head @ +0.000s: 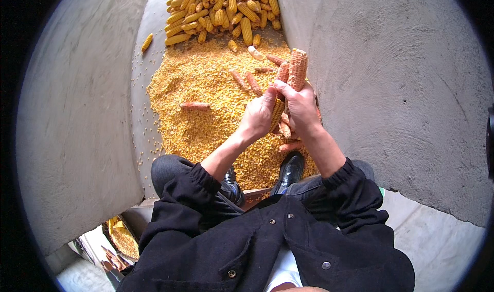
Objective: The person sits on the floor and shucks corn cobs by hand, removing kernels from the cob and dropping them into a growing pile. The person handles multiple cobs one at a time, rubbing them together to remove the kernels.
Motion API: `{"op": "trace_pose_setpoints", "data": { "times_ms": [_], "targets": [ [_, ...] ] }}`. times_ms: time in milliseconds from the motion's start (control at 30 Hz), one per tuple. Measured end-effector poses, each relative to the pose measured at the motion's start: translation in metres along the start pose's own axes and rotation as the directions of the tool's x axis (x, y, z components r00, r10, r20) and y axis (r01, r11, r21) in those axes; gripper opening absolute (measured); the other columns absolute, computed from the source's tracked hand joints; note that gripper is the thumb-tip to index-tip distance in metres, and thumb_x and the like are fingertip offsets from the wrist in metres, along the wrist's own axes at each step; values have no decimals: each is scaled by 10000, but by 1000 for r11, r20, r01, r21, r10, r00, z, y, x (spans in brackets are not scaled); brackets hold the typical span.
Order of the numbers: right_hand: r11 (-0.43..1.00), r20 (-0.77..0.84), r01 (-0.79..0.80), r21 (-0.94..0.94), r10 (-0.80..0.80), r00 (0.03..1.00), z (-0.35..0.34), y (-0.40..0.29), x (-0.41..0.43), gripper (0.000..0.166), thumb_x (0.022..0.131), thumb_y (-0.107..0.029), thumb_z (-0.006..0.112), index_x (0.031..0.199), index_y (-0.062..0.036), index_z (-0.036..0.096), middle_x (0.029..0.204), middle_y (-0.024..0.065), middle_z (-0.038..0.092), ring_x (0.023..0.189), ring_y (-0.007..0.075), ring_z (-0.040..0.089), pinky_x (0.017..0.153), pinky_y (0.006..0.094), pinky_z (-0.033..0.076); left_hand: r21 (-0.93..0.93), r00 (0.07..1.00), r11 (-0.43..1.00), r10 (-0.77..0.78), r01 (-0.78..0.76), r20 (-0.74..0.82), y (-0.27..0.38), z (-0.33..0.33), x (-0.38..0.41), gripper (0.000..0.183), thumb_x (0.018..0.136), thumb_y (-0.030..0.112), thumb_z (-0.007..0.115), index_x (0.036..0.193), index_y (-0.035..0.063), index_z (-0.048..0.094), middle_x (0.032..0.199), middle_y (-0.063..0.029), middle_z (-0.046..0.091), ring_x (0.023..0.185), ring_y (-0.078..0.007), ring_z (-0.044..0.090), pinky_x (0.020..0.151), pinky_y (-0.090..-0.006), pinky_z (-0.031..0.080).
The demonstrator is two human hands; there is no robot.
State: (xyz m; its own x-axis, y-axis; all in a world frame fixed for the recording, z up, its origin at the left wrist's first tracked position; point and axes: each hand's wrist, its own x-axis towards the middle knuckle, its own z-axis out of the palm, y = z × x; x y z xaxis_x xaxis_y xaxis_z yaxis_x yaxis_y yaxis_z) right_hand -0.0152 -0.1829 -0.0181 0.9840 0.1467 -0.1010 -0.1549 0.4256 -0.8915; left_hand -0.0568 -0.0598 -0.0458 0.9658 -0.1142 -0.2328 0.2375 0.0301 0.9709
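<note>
My left hand point(257, 112) is closed around a partly shelled ear of corn point(277, 112), whose lower part still bears yellow kernels and whose upper part is bare. Beside it, my right hand point(301, 102) grips a thick bare corn cob point(297, 68), held upright against the ear. The thumbs nearly meet between them. Below both hands spreads a wide heap of loose yellow kernels point(193, 133). Bare cobs lie on it, one at the left point(195, 106) and several near the hands. More cobs are partly hidden under my right wrist.
Unshelled ears point(220, 12) are piled at the far end, and a single ear point(147, 43) lies to their left. Rough concrete walls point(386, 83) flank the heap. My shoes point(291, 170) rest at its near edge. A container of kernels point(125, 240) stands at the lower left.
</note>
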Motion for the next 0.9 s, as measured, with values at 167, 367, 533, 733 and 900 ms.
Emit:
{"op": "trace_pose_setpoints", "data": {
  "times_ms": [167, 367, 533, 733, 900],
  "targets": [
    [1000, 37, 0, -14, 1, 999, 0, -1, 0, 136, 920, -31, 660, 1054, -29, 635, 952, -2, 646, 857, 101, 629, 767, 274, 534, -39, 998, 997, -60, 61, 14, -4, -7, 6, 748, 1055, 621, 271, 956, -26, 632, 670, -111, 649, 529, -227, 659, 469, -349, 544],
    [999, 24, -46, 23, 45, 999, -3, -2, 1, 167, 924, -36, 652, 1087, -23, 616, 978, 27, 653, 848, 131, 652, 769, 289, 548, -211, 987, 964, -151, 159, 55, 3, -10, 6, 711, 1073, 577, 286, 998, -28, 653, 717, -111, 674, 566, -214, 672, 491, -342, 554],
    [986, 6, -113, 126, 113, 994, -2, -11, 2, 184, 920, -32, 656, 1099, -20, 615, 984, 38, 656, 865, 152, 666, 773, 319, 568, -427, 967, 874, -254, 230, 0, -20, -19, 24, 692, 1072, 575, 342, 1059, -18, 698, 863, -107, 713, 719, -162, 671, 644, -311, 545],
    [956, -38, -141, 258, 156, 987, -15, -27, 14, 249, 969, -41, 563, 1201, 36, 612, 943, 76, 662, 823, 174, 681, 785, 351, 603, 73, 987, 997, 26, -38, 156, 2, -19, 13, 659, 1074, 560, 362, 1308, -3, 611, 1031, -86, 715, 864, -157, 676, 800, -304, 526],
    [958, -98, -149, 245, 178, 979, -10, -45, 11, 304, 984, -74, 527, 1229, 99, 580, 1066, 160, 669, 939, 238, 692, 835, 396, 609, -246, 951, 969, 51, 27, 304, 30, -5, -9, 628, 1082, 540, 345, 1294, 2, 588, 943, -103, 678, 845, -183, 691, 780, -333, 577]
  ]
}}
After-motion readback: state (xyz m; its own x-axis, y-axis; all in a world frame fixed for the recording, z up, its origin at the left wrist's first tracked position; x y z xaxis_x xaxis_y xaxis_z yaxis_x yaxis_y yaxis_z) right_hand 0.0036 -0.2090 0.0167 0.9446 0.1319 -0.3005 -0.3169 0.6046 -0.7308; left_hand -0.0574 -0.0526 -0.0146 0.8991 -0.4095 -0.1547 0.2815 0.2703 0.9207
